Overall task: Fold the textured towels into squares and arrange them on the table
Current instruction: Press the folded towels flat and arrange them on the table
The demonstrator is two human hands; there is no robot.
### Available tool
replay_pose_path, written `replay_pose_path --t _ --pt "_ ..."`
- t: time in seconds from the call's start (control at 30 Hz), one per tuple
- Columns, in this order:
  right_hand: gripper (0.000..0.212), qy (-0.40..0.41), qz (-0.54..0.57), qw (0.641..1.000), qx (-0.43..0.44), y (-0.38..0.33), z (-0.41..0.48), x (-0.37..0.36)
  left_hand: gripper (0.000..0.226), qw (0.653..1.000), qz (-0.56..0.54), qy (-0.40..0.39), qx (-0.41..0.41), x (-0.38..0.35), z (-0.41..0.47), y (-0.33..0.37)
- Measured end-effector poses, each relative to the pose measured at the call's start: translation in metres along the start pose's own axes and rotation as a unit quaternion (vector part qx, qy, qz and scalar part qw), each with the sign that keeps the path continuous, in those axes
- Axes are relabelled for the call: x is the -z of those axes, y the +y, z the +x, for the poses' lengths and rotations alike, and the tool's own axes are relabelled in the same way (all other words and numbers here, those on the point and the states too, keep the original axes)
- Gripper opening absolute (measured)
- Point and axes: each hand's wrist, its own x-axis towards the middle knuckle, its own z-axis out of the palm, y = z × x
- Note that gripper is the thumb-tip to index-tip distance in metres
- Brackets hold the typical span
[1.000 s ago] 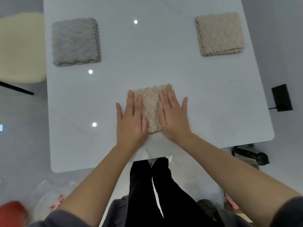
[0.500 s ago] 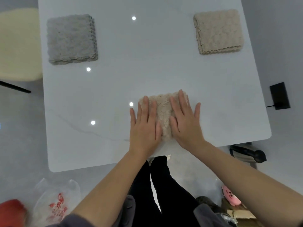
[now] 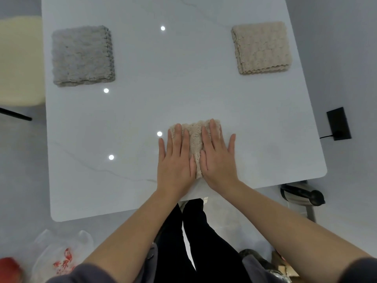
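Hidden and blurry
The left hand (image 3: 175,160) and right hand (image 3: 219,158) cover most of the near towel (image 3: 195,137). A red thing (image 3: 9,268) at the lower left is blurry and cut off.

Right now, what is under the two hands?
A folded beige towel. The left hand and right hand press flat on it; only its middle and far edge show, the rest is covered.

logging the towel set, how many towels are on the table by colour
grey towel: 1
beige: 2, the far-right beige towel and the near beige towel pressed flat under the left hand and right hand
total: 3
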Motion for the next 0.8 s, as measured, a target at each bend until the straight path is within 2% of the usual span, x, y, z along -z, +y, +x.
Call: replay_pose_path --t 0.1,0.23,0.33,0.4,0.47,0.5,0.57,0.63,0.73,0.8 --pt "0.058 0.000 -0.014 1.000 0.013 0.005 -0.001 0.002 0.060 1.000 0.011 0.003 -0.023 0.002 -0.001 -0.006" --pt "0.057 0.006 -0.016 1.000 0.014 0.003 -0.001 0.001 0.060 1.000 0.000 0.003 -0.006 0.000 -0.002 0.001" --pt "0.057 0.000 -0.035 0.999 0.038 0.010 -0.002 0.008 0.060 0.999 0.039 -0.014 -0.031 0.008 -0.001 -0.007" --pt "0.057 0.003 -0.043 0.996 0.075 0.027 -0.007 0.019 0.060 0.998 0.037 -0.011 -0.056 0.020 0.006 -0.023" --pt "0.055 0.008 -0.051 0.983 0.177 0.041 -0.012 0.030 0.059 0.997 0.005 -0.006 -0.077 0.034 0.022 -0.036" --pt "0.053 0.009 -0.067 0.964 0.258 0.044 -0.014 0.032 0.058 0.995 -0.004 -0.006 -0.097 0.040 0.034 -0.040" --pt "0.050 -0.002 -0.102 0.900 0.423 0.044 -0.014 0.030 0.056 0.986 0.005 -0.016 -0.167 0.050 0.061 -0.041" --pt "0.050 -0.017 -0.109 0.839 0.532 0.036 -0.009 0.024 0.055 0.961 0.033 -0.049 -0.269 0.053 0.088 -0.034" --pt "0.052 -0.032 -0.124 0.782 0.609 0.026 0.005 0.012 0.053 0.907 0.093 -0.107 -0.397 0.042 0.114 -0.026" --pt "0.052 -0.042 -0.139 0.760 0.634 0.027 0.013 0.007 0.053 0.894 0.111 -0.126 -0.416 0.034 0.119 -0.027"
